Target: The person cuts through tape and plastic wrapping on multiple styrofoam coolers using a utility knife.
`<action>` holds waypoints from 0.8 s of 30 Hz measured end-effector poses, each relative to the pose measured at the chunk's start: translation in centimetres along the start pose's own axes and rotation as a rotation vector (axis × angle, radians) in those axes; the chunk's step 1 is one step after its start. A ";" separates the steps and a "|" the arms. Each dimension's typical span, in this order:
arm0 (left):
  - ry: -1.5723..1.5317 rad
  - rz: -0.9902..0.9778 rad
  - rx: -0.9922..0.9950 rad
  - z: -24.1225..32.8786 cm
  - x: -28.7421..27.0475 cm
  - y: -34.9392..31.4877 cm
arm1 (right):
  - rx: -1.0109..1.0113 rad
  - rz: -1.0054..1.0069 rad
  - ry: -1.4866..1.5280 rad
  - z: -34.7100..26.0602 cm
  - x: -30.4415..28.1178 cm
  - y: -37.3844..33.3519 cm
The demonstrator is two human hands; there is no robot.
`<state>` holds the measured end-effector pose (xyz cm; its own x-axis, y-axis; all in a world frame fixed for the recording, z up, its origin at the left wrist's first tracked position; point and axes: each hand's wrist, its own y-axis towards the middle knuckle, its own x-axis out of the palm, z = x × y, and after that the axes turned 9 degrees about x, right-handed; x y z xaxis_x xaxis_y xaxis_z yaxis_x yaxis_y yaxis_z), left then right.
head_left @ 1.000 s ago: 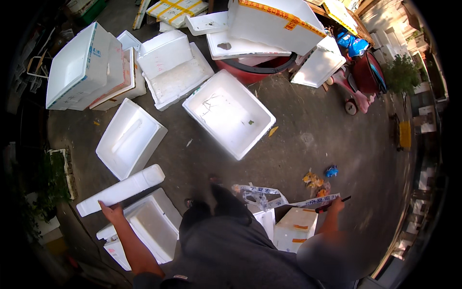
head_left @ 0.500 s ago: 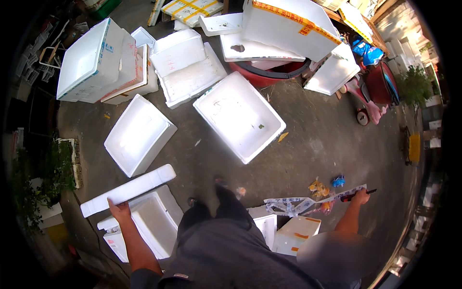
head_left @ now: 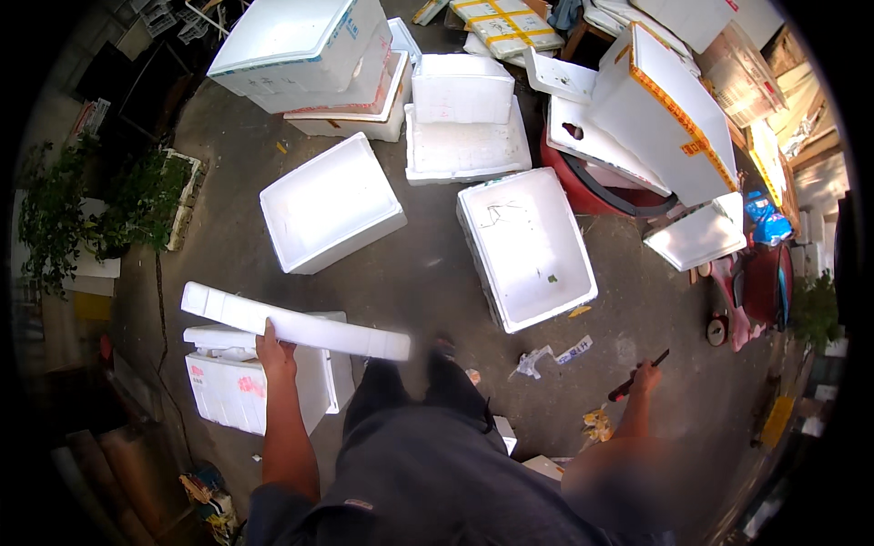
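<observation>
My left hand (head_left: 277,353) is closed on the edge of a long white foam lid (head_left: 337,335), held level above a white foam box (head_left: 218,391) with red marks. The lid hides part of that box. Out to the right, my right hand (head_left: 646,377) grips a red and black utility knife (head_left: 621,391), its dark tip pointing up and away. A crumpled strip of printed tape (head_left: 533,362) lies in front of my feet, apart from the knife. Closer to the right hand is a clump of yellowish scraps (head_left: 597,425) on the ground.
Two open foam boxes, one at left (head_left: 332,200) and one at centre (head_left: 528,246), lie ahead. Beyond them are stacked boxes (head_left: 309,55) and a red tub (head_left: 569,187) heaped with foam. A pink and red ride-on toy (head_left: 742,291) stands at right, potted plants (head_left: 137,205) at left.
My view has swung left. The lid has turned, its right end now nearer me. The tape strip, formerly stretched out to the knife, is away from my right hand.
</observation>
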<state>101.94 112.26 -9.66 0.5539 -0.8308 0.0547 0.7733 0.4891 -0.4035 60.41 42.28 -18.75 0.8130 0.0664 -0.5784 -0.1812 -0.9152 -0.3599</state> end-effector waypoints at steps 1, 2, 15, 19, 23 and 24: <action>-0.002 -0.027 0.011 0.2 -0.2 -0.6 | -0.012 -0.189 -0.114 -0.9 4.5 -5.0; -0.004 -0.058 0.016 -0.2 -0.3 -0.8 | -0.030 -0.381 -0.206 -2.4 8.4 -10.7; -0.284 -0.006 -0.326 -6.6 -4.1 0.7 | -0.225 -1.627 -0.795 -9.8 22.3 -41.1; -0.516 -0.061 -0.095 -7.1 -5.1 1.4 | -0.069 -1.701 -0.713 -12.7 23.1 -45.1; -0.480 -0.073 -0.027 -4.9 -6.2 1.5 | -0.247 -1.617 -0.964 -15.3 25.1 -49.6; -0.515 -0.052 -0.151 -4.2 -6.5 1.8 | -0.244 -1.603 -0.993 -15.4 25.6 -50.5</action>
<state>98.46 117.40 -14.60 0.6252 -0.5962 0.5037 0.7717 0.3756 -0.5132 98.87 84.05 -4.10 -0.4706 0.8816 -0.0365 0.4584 0.2089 -0.8638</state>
